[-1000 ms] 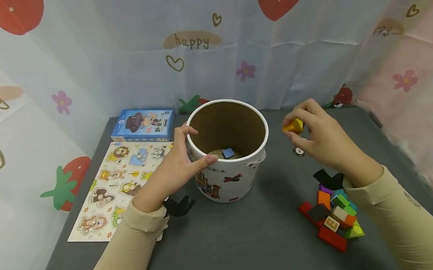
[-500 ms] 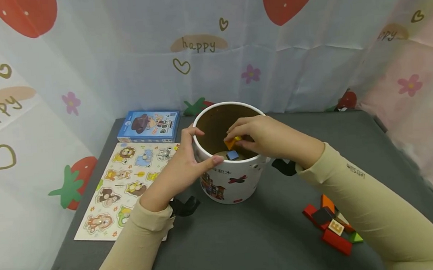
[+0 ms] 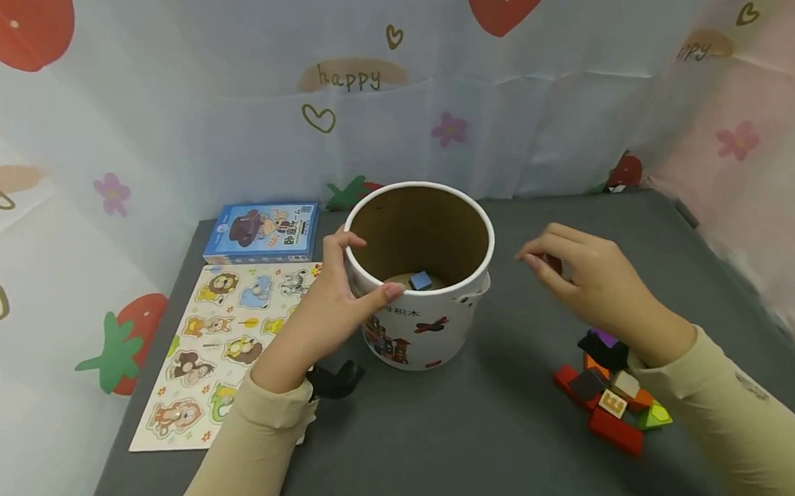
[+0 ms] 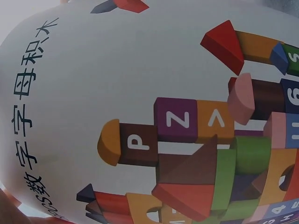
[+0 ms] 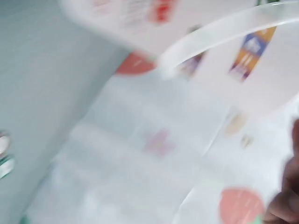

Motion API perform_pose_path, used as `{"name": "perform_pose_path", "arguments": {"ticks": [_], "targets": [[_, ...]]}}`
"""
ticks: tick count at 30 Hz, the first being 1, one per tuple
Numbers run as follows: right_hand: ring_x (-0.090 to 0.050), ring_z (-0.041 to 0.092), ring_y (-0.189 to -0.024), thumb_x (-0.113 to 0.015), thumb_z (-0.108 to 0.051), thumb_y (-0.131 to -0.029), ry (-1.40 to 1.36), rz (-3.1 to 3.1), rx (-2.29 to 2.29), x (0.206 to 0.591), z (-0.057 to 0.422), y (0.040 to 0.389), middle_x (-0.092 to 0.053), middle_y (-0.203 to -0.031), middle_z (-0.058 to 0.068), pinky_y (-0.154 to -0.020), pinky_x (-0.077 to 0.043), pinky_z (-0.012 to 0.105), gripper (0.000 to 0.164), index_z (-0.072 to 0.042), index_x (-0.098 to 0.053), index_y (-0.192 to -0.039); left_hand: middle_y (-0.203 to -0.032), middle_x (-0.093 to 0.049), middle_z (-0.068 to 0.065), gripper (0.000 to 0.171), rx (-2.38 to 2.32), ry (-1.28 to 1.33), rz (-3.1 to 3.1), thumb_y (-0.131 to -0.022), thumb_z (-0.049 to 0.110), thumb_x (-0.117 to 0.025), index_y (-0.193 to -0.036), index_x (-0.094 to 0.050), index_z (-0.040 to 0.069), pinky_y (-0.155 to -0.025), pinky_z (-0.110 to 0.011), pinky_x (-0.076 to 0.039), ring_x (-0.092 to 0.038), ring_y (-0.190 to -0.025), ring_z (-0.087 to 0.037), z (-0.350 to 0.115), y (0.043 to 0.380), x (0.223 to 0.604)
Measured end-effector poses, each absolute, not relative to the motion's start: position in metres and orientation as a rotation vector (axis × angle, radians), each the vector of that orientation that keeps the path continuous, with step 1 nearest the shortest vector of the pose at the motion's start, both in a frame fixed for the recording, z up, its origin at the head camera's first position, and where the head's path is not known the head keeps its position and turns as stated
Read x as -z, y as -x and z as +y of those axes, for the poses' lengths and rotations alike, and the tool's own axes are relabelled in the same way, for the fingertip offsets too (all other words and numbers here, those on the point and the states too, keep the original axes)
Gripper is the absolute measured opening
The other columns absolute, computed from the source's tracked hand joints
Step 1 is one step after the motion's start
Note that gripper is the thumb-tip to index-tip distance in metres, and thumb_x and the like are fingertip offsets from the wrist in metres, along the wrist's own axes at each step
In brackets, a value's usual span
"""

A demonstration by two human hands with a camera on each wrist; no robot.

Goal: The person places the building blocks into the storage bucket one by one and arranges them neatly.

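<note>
In the head view, my left hand (image 3: 333, 302) grips the near left rim of a white bucket (image 3: 418, 336), fingers at its left edge and thumb over the front. Inside it a blue block (image 3: 420, 281) shows; the front wall hides part of the floor. Right of the bucket, my right hand (image 3: 585, 277) hovers with loosely bent fingers, thumb and index tips close together. I make out no block at those tips; the dark patch between them is unclear. Below this hand lies a pile of coloured blocks (image 3: 615, 423), partly covered by wrist and strap. The left wrist view shows the bucket's printed side (image 4: 117, 70).
Left of the bucket lies an animal puzzle board (image 3: 196, 360), with a blue box (image 3: 261, 233) behind it. A printed curtain (image 3: 247, 151) borders the dark grey table (image 3: 406, 440). Small round pieces (image 5: 3, 142) appear at the right wrist view's left edge.
My right hand carried a yellow-orange block into the bucket, then came back out to the right without that block in sight. The left hand has stayed on the rim.
</note>
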State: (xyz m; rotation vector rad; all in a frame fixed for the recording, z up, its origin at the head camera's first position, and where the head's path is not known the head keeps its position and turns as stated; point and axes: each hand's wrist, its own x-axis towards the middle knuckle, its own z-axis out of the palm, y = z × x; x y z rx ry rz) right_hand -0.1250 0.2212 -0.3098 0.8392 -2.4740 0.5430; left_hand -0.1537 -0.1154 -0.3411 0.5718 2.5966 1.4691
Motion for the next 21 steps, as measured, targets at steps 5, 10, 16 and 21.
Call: {"name": "perform_pose_path", "arguments": {"ticks": [5, 10, 16, 21], "targets": [[-0.046, -0.004, -0.065, -0.074, -0.015, -0.083, -0.744, -2.817, -0.327, 0.335, 0.283, 0.09, -0.05, -0.08, -0.021, -0.054, -0.041, 0.022, 0.017, -0.026, -0.068, -0.095, -0.145, -0.025, -0.02, 0.081, -1.465, -0.582, 2.597, -0.08, 0.062, -0.064, -0.135, -0.015, 0.029, -0.091, -0.052, -0.041, -0.049, -0.115, -0.031, -0.117, 0.152, 0.339], [-0.05, -0.003, -0.068, -0.078, -0.018, -0.08, -0.656, -3.169, -0.322, 0.361, 0.328, 0.056, -0.053, -0.085, -0.016, -0.054, -0.043, 0.023, 0.022, -0.024, -0.068, -0.098, -0.144, -0.027, -0.02, 0.081, -1.474, -0.585, 2.594, -0.08, 0.061, -0.065, -0.135, -0.015, 0.028, -0.091, -0.052, -0.042, -0.048, -0.116, -0.03, -0.116, 0.151, 0.337], [-0.053, 0.001, -0.07, -0.08, -0.024, -0.076, -0.441, -3.3, -0.425, 0.396, 0.35, 0.029, -0.05, -0.096, -0.003, -0.05, -0.041, 0.022, 0.034, -0.021, -0.066, -0.108, -0.146, -0.023, -0.019, 0.08, -1.478, -0.588, 2.58, -0.081, 0.059, -0.066, -0.134, -0.014, 0.028, -0.093, -0.052, -0.04, -0.045, -0.12, -0.031, -0.115, 0.152, 0.338], [-0.05, 0.001, -0.066, -0.08, -0.027, -0.077, -0.335, -3.268, -0.522, 0.412, 0.352, 0.022, -0.05, -0.098, 0.0, -0.05, -0.041, 0.024, 0.043, -0.017, -0.062, -0.115, -0.149, -0.019, -0.017, 0.078, -1.488, -0.604, 2.567, -0.082, 0.057, -0.065, -0.134, -0.015, 0.028, -0.094, -0.053, -0.039, -0.043, -0.123, -0.031, -0.114, 0.154, 0.339]]}}
